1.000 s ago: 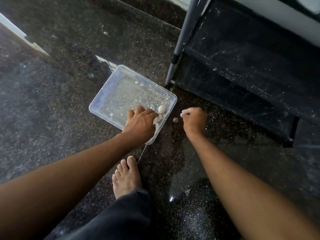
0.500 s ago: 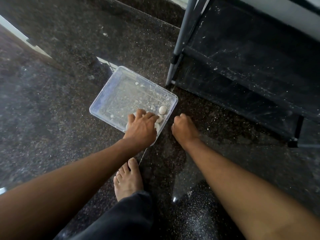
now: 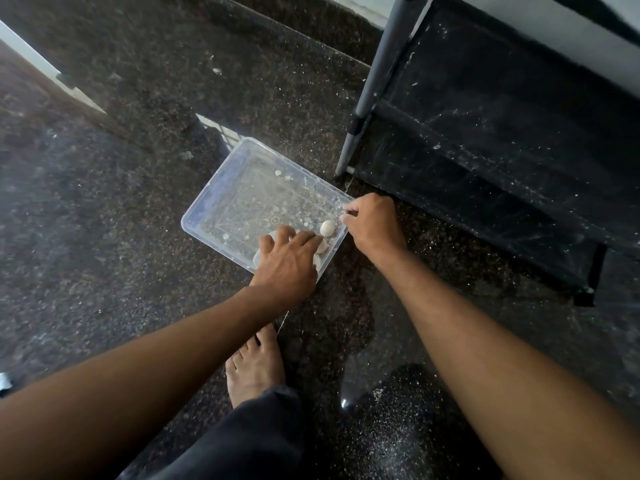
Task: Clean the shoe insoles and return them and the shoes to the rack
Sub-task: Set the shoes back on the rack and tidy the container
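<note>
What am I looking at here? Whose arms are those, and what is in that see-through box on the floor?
The picture comes from a camera worn on a person's head, looking down, so you see that person's own two arms and a bare foot. On the dark speckled stone floor lies a clear shallow plastic tray with small pale round stones and bits of grit in it. The left hand rests on the tray's near edge, fingers reaching onto the stones. The right hand is at the tray's right corner, fingers pinched together; whether they hold something tiny is too small to tell. To the right stands a dusty black shoe rack with grey poles. No shoes or insoles show here.
</note>
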{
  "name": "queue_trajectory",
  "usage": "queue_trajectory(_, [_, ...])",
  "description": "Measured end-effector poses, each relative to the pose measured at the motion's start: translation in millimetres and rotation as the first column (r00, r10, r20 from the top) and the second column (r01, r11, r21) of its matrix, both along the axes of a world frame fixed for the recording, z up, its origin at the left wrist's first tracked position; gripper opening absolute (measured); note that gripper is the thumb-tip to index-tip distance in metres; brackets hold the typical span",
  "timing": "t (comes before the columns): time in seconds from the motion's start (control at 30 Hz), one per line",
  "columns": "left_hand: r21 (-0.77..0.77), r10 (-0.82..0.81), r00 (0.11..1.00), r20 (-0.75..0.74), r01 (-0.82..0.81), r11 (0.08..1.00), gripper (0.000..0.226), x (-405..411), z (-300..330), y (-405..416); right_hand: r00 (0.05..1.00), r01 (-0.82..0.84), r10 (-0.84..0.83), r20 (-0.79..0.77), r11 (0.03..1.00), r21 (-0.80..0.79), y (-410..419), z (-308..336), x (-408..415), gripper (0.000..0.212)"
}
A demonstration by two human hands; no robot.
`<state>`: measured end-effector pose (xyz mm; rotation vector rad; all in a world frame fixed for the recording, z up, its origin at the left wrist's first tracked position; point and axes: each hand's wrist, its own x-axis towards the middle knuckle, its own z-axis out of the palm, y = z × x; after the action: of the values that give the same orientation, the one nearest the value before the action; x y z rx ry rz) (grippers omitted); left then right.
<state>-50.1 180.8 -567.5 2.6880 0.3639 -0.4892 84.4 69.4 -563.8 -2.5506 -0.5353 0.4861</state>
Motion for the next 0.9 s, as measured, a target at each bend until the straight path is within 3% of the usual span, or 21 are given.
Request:
queue_trajectory(0.13, [-0.007, 0.017, 1.000, 0.016, -0.017, 1.000, 0.055, 0.3, -0.5, 0.9, 0.939, -0.280, 0.319, 0.128, 0.926, -0.254, 11.6, -0.8, 8.9, 0.021])
queue_trajectory(0.3, [-0.004, 0.040, 0.999, 0.032, -0.039, 0.999, 0.056, 2.3, -0.5, 2.8, 0.733, -0.473, 0.651, 0.198, 0.696, -0.540, 22.3, -0.4, 7.6, 0.019])
queue_trajectory(0.4, [-0.007, 0.062, 0.997, 0.043, -0.062, 0.998, 0.057, 1.3, -1.3, 4.6, 0.645, -0.515, 0.753, 0.131, 0.555, -0.653, 28.5, -2.7, 9.8, 0.018])
queue_trajectory(0.5, [-0.003, 0.067, 0.997, 0.043, -0.067, 0.998, 0.058, 0.5, -2.0, 6.1, 0.623, -0.510, 0.776, 0.098, 0.498, -0.701, 33.3, -1.3, 13.3, 0.015])
queue_trajectory(0.8, [-0.026, 0.067, 0.996, 0.055, -0.066, 0.997, 0.057, -0.6, 0.6, 9.1, 0.722, -0.477, 0.675, 0.153, 0.644, -0.598, 33.3, 8.9, 25.0, 0.019])
queue_trajectory(0.9, [-0.033, 0.067, 0.995, 0.070, -0.065, 0.997, 0.055, 0.1, 0.1, 9.9, 0.771, -0.480, 0.606, 0.196, 0.755, -0.447, 25.0, 4.7, 25.2, 0.017])
